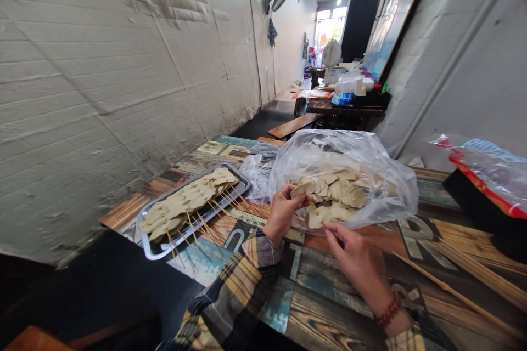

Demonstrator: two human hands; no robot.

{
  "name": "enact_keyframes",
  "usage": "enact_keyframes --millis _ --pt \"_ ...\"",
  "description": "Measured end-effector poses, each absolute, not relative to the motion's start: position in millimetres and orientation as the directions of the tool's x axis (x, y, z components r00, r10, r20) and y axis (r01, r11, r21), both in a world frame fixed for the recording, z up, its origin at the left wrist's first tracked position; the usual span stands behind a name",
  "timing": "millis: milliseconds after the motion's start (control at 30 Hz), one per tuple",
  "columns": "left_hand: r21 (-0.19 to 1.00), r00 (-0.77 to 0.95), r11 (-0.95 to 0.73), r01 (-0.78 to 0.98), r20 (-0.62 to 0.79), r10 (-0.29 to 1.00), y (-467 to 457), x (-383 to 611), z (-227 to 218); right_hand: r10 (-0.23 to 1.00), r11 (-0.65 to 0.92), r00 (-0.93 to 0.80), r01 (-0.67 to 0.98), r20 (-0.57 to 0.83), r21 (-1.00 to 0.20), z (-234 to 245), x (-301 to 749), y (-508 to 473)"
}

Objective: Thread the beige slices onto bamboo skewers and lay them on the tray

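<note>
At the near edge of the clear plastic bag point(385, 178), the left hand point(284, 213) has its fingers pinched on a pale slice point(300, 190), while the right hand point(354, 255), just in front of the bag, has its fingers drawn almost together beside a lower slice point(318, 218); whether they have closed on its edge or on a thin stick, I cannot tell. The slices look soft, so pulling from both sides could tear one, and if a stick point is there, it could prick a fingertip. More pale slices point(349, 193) are heaped inside the bag, whose loose mouth might snag a wrist or let some slide onto the table point(325, 312). Left of the bag, skewered slices point(187, 203) lie stacked on a metal tray point(153, 253), stick ends jutting over its rim towards the bag, where the left sleeve point(257, 255) could catch them. Right of the bag, loose sticks point(480, 266) run out of frame; the bag's film blurs its far contents, and the right forearm is cut off below.
</note>
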State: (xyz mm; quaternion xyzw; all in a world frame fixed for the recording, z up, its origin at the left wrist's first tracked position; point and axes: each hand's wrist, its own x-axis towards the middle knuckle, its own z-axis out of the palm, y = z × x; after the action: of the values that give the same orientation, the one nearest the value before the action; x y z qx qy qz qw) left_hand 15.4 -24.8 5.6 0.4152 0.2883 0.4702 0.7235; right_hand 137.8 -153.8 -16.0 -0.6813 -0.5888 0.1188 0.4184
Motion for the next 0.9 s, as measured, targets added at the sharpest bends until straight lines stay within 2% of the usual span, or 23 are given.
enact_keyframes --millis 233,533,900 --pt "0.845 0.449 0.283 -0.454 -0.057 0.892 -27.3 16.4 3.4 0.888 0.053 0.288 0.710 0.358 -0.702 -23.4 138.6 -151.1" --pt "0.807 0.518 0.351 -0.474 -0.067 0.853 -29.9 15.2 7.8 0.868 0.059 0.309 0.712 0.388 -0.699 -5.4 137.2 -153.5" --pt "0.775 0.484 0.396 -0.492 -0.135 0.865 -26.6 11.4 8.1 0.849 0.086 0.274 0.771 0.451 -0.631 -9.4 139.9 -154.4"
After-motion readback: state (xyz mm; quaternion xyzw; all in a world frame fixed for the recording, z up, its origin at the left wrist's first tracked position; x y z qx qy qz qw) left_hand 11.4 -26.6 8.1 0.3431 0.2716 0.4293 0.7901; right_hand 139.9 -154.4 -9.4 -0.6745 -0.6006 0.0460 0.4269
